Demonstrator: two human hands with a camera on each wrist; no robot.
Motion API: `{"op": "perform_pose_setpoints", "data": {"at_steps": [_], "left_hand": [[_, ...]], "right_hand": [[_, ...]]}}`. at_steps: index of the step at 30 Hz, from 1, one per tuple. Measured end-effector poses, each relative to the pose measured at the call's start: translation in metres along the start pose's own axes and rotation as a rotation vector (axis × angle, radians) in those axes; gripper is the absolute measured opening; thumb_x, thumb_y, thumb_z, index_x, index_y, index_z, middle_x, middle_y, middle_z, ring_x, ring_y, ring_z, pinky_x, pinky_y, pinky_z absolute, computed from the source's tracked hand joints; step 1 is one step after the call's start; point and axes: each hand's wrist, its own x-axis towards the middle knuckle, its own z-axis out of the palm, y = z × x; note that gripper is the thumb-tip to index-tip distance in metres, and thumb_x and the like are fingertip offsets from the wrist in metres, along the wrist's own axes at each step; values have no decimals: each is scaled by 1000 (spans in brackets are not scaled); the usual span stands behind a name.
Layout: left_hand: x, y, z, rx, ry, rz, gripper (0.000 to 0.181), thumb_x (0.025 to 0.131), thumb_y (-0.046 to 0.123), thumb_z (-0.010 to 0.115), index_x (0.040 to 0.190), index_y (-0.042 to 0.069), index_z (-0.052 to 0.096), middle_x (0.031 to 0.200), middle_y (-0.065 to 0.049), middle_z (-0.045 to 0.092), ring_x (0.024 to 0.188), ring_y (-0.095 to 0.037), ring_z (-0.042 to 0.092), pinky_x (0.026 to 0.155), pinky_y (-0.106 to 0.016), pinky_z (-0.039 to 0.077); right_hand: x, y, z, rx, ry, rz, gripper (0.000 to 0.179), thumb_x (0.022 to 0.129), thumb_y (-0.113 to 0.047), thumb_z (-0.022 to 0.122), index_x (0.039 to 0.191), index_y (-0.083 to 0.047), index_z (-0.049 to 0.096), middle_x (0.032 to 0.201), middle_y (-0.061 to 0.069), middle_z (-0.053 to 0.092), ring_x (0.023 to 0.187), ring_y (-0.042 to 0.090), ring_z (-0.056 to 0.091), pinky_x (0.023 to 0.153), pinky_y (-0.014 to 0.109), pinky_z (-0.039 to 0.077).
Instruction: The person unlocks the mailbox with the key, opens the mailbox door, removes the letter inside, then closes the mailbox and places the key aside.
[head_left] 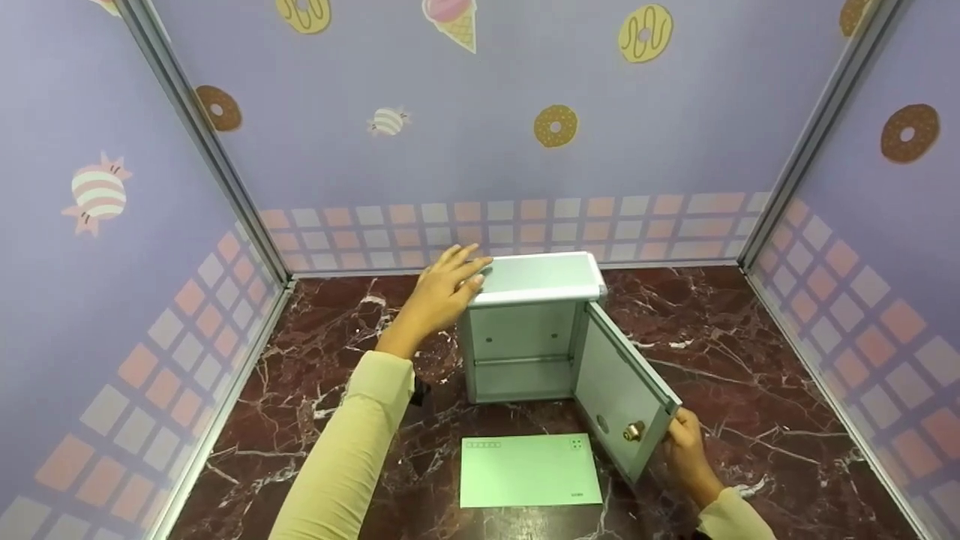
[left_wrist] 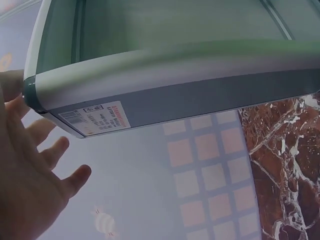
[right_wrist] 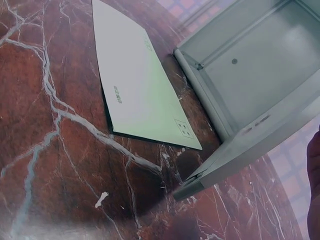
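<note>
A pale grey-green metal box (head_left: 536, 274) stands upright, its door (head_left: 615, 382) swung outward on the right. My left hand (head_left: 448, 286) rests on the box's top left corner with its fingers extended. In the left wrist view, that hand (left_wrist: 30, 165) lies beside the corner, near a printed label (left_wrist: 95, 119). My right hand (head_left: 686, 448) pinches the door's free edge, close to a brass lock (head_left: 634, 431). The right wrist view shows only a sliver of it at the right edge. Flat before the box lies a pale green envelope (head_left: 529, 472), touched by neither hand.
Dark red marbled tabletop (head_left: 705, 337) lies beneath everything. Purple printed panels (head_left: 480, 165) rise behind and on both sides, joined by metal posts (head_left: 810, 135). Inside the box, the back wall (head_left: 521, 330) shows two small round fittings.
</note>
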Motion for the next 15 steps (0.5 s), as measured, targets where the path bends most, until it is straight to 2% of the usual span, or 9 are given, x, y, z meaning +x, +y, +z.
{"op": "perform_pose_setpoints", "data": {"at_steps": [5, 10, 15], "left_hand": [[1, 2, -2, 59, -71, -20, 45, 106, 39, 35, 147, 25, 48, 157, 2, 29, 146, -22, 19, 114, -55, 10], [2, 4, -2, 70, -87, -27, 45, 106, 39, 35, 147, 27, 48, 157, 3, 29, 146, -22, 19, 114, -55, 12], [5, 4, -3, 78, -94, -29, 45, 105, 40, 36, 147, 28, 48, 157, 2, 30, 145, -22, 20, 113, -55, 14]], "right_hand": [[1, 0, 0, -5, 10, 7, 53, 96, 14, 24, 88, -6, 73, 79, 2, 70, 68, 8, 64, 57, 21, 53], [1, 2, 1, 7, 16, -16, 58, 94, 15, 22, 88, -10, 73, 81, -1, 69, 71, 6, 63, 60, 19, 52], [0, 4, 0, 22, -32, 6, 58, 94, 14, 22, 88, -13, 73, 82, -3, 69, 74, 6, 64, 62, 20, 53]]}}
